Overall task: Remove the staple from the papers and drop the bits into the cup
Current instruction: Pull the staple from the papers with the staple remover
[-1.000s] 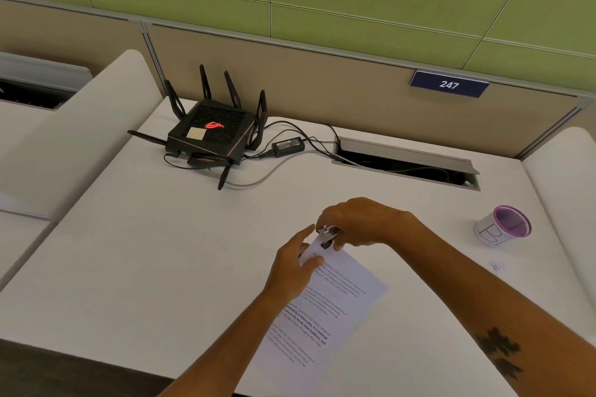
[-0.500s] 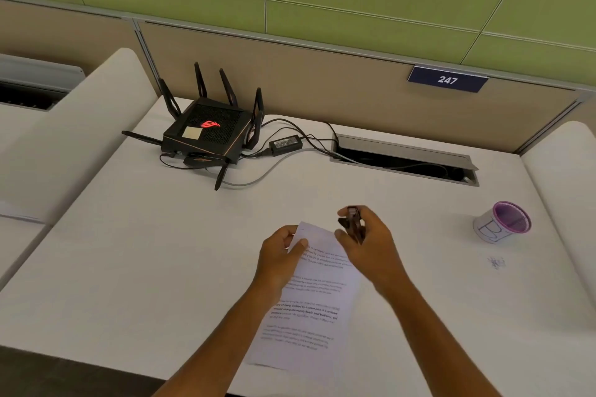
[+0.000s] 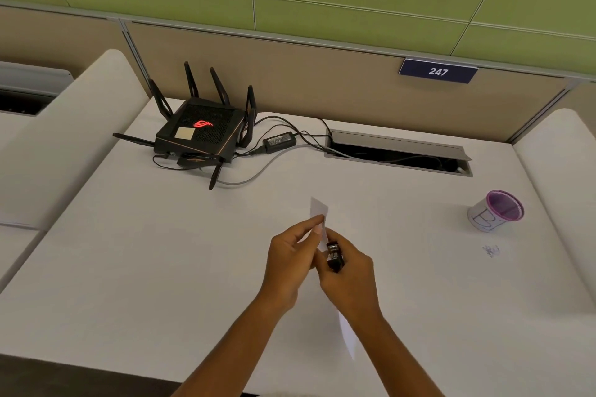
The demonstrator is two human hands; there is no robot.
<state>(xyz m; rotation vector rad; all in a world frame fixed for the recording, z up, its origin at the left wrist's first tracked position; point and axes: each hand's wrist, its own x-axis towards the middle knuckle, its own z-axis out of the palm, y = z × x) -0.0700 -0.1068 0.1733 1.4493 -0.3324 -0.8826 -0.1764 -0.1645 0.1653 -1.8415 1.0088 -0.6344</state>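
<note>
White desk surface (image 3: 161,267) filled most of the view, backed by a tan partition and green wall panels, with a blue plate reading 247 (image 3: 437,71) on the partition at the right. Far left on the desk stood a black router (image 3: 200,132) with upright antennas, a red logo lit on top and a yellow note stuck beside it; a black power brick (image 3: 280,140) lay just to its right, its cables running to an open cable hatch (image 3: 398,153) set into the desk. Nearer the camera, at centre, the left hand (image 3: 290,263) pinched the papers (image 3: 319,213) between thumb and fingertips, holding the sheets raised off the desk and turned nearly edge-on, so only a narrow white strip showed above the fingers and another below the right wrist. Touching it on the right, the right hand (image 3: 353,284) was closed around a small dark staple remover (image 3: 334,257), whose tip met the papers' edge; the staple itself was too small to make out. Well apart at far right stood the cup (image 3: 496,211), white with a purple rim, upright, a small scribble mark (image 3: 491,251) on the desk near it
</note>
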